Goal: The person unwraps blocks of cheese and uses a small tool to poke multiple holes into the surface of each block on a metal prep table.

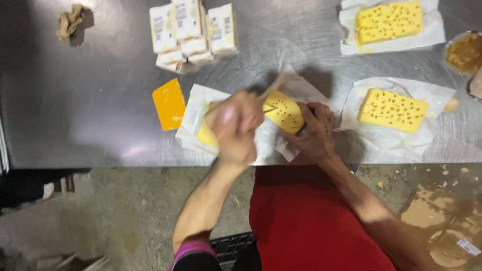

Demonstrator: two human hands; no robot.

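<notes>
Red cloth (306,221), worn by the person, is seen nearest the camera, below the near edge of the grey stainless-steel tabletop (90,100). The left hand (236,128) is blurred; its fingers are curled tight around a thin pale stick (261,103), whose tip is held against the yellow block dotted with small brown holes (283,111). The right hand (316,130) is laid against the right side of that block, fingers wrapped about it, steadying it. The block is found near the middle of the near edge, on crumpled white wrapping paper (271,145). A second yellow piece is partly hidden under the left hand; its shape cannot be told.

Just left of the paper, a flat orange rectangular slab (169,104) is lying bare on the steel. To the right, near the right edge, a second dotted yellow block on open white paper (392,109) is recorded, well apart from the hands. Farther back, at the far right corner, a third dotted yellow block on paper (389,21) is seen, with a round dish of brown crumbs (464,51) beside it at the right edge. At the far edge, centre, a cluster of white wrapped packets (191,32) is stacked. A crumpled brown paper scrap (70,20) is noted toward the far left corner.
</notes>
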